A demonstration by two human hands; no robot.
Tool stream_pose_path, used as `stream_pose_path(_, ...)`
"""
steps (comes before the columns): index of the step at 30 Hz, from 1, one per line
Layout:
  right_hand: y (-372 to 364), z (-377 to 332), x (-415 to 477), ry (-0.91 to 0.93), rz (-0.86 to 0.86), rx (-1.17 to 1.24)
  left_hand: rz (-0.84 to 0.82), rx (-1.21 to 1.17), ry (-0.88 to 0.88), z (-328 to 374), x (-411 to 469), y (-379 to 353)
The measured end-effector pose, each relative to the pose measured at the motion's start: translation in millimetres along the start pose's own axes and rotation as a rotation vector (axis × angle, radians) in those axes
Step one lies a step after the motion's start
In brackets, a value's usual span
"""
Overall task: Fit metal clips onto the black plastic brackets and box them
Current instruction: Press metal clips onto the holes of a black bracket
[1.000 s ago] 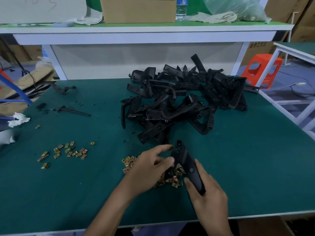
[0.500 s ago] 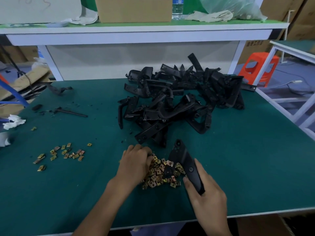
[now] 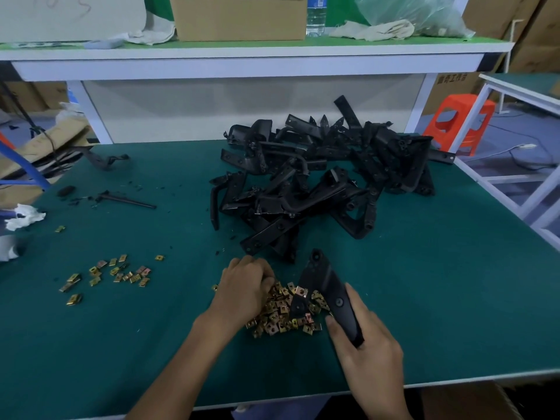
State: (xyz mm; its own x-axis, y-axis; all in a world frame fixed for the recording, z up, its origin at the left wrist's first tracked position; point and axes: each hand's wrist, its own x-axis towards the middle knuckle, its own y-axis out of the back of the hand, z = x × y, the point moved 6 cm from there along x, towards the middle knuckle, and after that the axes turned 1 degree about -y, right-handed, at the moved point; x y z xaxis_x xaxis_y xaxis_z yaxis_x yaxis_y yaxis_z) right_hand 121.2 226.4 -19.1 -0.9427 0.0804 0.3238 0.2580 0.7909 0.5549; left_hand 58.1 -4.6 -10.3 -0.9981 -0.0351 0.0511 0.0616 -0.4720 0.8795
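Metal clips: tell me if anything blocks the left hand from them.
Nothing visible does. The left hand lies on the clip pile, fingers curled into it; the black bracket in the right hand sits over the pile's right side.

The green table (image 3: 424,283) carries piled black brackets (image 3: 327,183) and scattered metal clips (image 3: 281,313).

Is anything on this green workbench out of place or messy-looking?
Yes, mildly. Black plastic crumbs litter the green mat left of the heap of black plastic brackets, like broken-off bits. A second loose scatter of brass-coloured metal clips lies apart from the main clip pile, with one stray clip farther left.
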Motion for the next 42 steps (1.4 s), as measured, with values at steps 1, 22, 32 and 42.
stream_pose_path(1, -0.1, -0.1, 0.1, -0.002, -0.001, -0.001, 0.006, 0.003, -0.001, 0.3, -1.2, 0.4)
stream_pose_path(22, -0.5, -0.3, 0.4, 0.063, 0.017, -0.051, 0.063, -1.024, 0.073, 37.4, -22.4, 23.9)
stream_pose_path(32, -0.8, 1.9, 0.0, 0.065, 0.020, -0.042, 0.079, -1.074, 0.131, 36.8, -21.5, 24.6)
stream_pose_path(42, -0.6, 0.6, -0.8, 0.076, 0.007, -0.054, -0.002, -1.049, 0.109, 43.2, -22.1, 25.2)
